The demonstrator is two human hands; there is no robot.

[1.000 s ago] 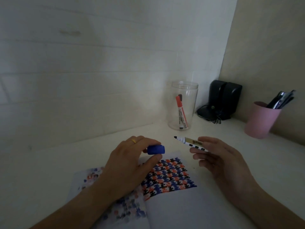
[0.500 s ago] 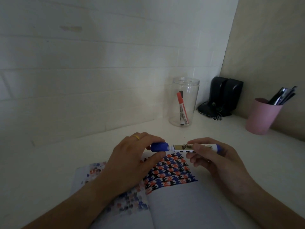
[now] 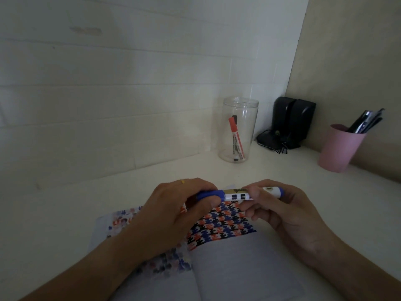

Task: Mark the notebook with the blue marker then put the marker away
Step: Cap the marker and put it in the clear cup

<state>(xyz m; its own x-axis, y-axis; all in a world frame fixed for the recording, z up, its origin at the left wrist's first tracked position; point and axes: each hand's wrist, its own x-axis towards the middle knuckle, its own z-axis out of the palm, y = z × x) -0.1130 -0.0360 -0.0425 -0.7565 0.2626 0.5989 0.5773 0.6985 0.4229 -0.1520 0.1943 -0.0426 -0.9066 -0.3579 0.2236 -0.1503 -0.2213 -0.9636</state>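
The blue marker (image 3: 237, 194) lies level between both hands, just above the open notebook (image 3: 227, 253). My left hand (image 3: 173, 216) is closed on the blue cap (image 3: 213, 194), which sits on the marker's left end. My right hand (image 3: 288, 216) pinches the white barrel, and its blue tail sticks out to the right. The notebook's right page carries a red, blue and black pattern across its top; the lower part is plain. My left forearm hides much of the left page.
A clear jar (image 3: 238, 130) holding a red marker (image 3: 236, 137) stands by the tiled wall behind the notebook. Black speakers (image 3: 291, 122) with cables sit in the corner. A pink cup (image 3: 338, 147) of pens is at the right on the white desk (image 3: 65, 213).
One second ago the cap was off, held apart in my left hand. The two hands came together and the cap now sits fully on the marker's tip.
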